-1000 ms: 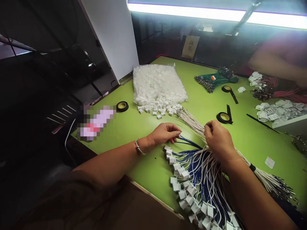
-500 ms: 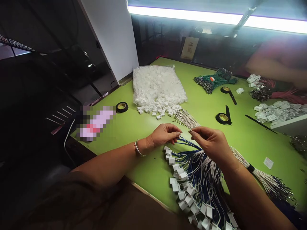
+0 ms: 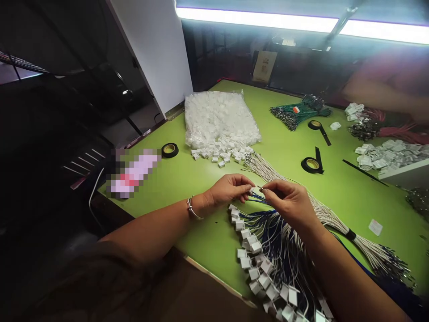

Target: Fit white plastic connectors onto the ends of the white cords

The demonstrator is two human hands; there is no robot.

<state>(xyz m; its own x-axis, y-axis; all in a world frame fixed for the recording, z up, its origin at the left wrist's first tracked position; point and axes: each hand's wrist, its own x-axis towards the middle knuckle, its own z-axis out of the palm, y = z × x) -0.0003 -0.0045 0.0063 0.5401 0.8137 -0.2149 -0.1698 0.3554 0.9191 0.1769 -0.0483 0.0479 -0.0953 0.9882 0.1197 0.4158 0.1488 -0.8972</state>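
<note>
My left hand (image 3: 233, 188) is closed in a pinch on a small white connector (image 3: 252, 191), mostly hidden by the fingers, with blue wires (image 3: 259, 198) running from it. Facing it, my right hand (image 3: 290, 199) pinches the thin end of a wire between thumb and forefinger, its tip close to the connector. Below both hands spreads a bundle of blue and white wires (image 3: 279, 237) with white connectors (image 3: 264, 281) on their ends. Behind my right hand lies a long bundle of white wires (image 3: 330, 212) with metal terminals, bound by black tape.
A clear bag of white connectors (image 3: 221, 116) stands at the back, some spilled before it. Black tape rolls (image 3: 170, 150) (image 3: 311, 165) lie on the green table (image 3: 201, 241). Green wires (image 3: 301, 112) and a pile of white parts (image 3: 392, 155) are farther right. Another person's arm is blurred at upper right.
My right hand has moved left and slightly down, bringing the wire end close to the connector. My left hand stays nearly still, keeping its pinch.
</note>
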